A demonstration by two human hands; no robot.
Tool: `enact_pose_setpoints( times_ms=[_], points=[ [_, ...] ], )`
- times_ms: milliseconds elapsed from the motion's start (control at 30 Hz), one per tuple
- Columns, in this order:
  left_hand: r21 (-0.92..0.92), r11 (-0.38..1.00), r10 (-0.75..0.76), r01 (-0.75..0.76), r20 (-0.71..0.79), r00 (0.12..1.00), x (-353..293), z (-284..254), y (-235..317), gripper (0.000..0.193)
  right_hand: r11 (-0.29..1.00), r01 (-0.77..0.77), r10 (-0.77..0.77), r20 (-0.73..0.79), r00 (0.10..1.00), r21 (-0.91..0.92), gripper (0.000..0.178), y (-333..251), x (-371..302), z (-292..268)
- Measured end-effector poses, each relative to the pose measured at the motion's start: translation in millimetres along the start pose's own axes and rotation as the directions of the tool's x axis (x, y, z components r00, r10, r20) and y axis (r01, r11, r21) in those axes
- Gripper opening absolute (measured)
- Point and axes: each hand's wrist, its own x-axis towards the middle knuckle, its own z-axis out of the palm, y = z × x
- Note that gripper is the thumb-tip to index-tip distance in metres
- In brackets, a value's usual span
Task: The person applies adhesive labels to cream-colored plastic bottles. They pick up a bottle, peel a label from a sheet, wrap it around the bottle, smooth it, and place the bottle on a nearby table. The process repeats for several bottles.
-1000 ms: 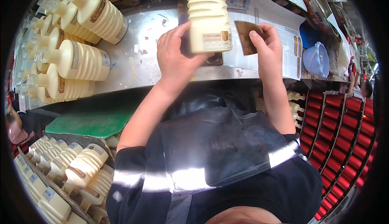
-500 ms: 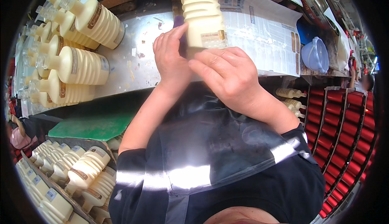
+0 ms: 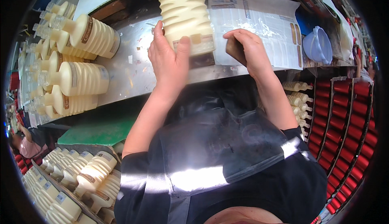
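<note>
A cream plastic bottle (image 3: 187, 19) with wavy sides and gold-brown labels lies on the metal bench in front of me, its top end cut off by the view's upper edge. My left hand (image 3: 168, 60) grips its near left side, thumb laid across the lower front by the brown band. To the right, apart from the bottle, my right hand (image 3: 253, 52) hovers over the edge of a label sheet (image 3: 259, 25). Between its fingers and thumb is a thin, flat brown piece (image 3: 236, 50), partly hidden by the hand.
Similar cream bottles (image 3: 83, 78) lie grouped on the bench's left. A pale blue bucket (image 3: 317, 48) stands at the right. Below left, a crate of bottles (image 3: 95, 171) sits beside a green board (image 3: 95, 129); red containers in racks (image 3: 340, 131) fill the lower right.
My right hand has drawn back to the right from the bottle's lower end, revealing the brown piece in it. The bottle now shows lower and further left, with my left thumb across it.
</note>
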Motion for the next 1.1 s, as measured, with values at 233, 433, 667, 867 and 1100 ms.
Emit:
enact_pose_setpoints(
  times_ms=[233,433,667,867,1100],
  points=[
    [-0.527,0.822,-0.161,0.214,0.145,0.976,3.0,1.3,11.9,0.078,0.903,0.249,-0.16,0.265,0.951,-0.351,0.063,1.6,8.5,25.3],
    [-0.428,0.831,-0.318,0.356,0.16,0.934,8.3,4.2,24.4,0.097,0.943,0.185,-0.118,0.244,0.963,-0.276,0.063,3.5,8.4,28.5],
    [-0.4,0.849,-0.327,0.344,0.114,0.938,6.0,11.9,26.2,0.099,0.974,0.222,-0.223,0.253,0.941,0.033,0.053,27.3,9.3,27.0],
    [-0.507,0.794,-0.315,0.335,0.129,0.94,5.4,5.0,25.6,0.082,0.975,0.135,-0.081,0.281,0.956,-0.178,0.061,1.2,15.6,13.2],
    [-0.351,0.899,-0.255,0.261,0.065,0.965,4.0,13.0,23.4,0.087,0.85,0.231,-0.135,0.229,0.964,-0.473,0.054,-10.8,14.5,24.5]
  ],
)
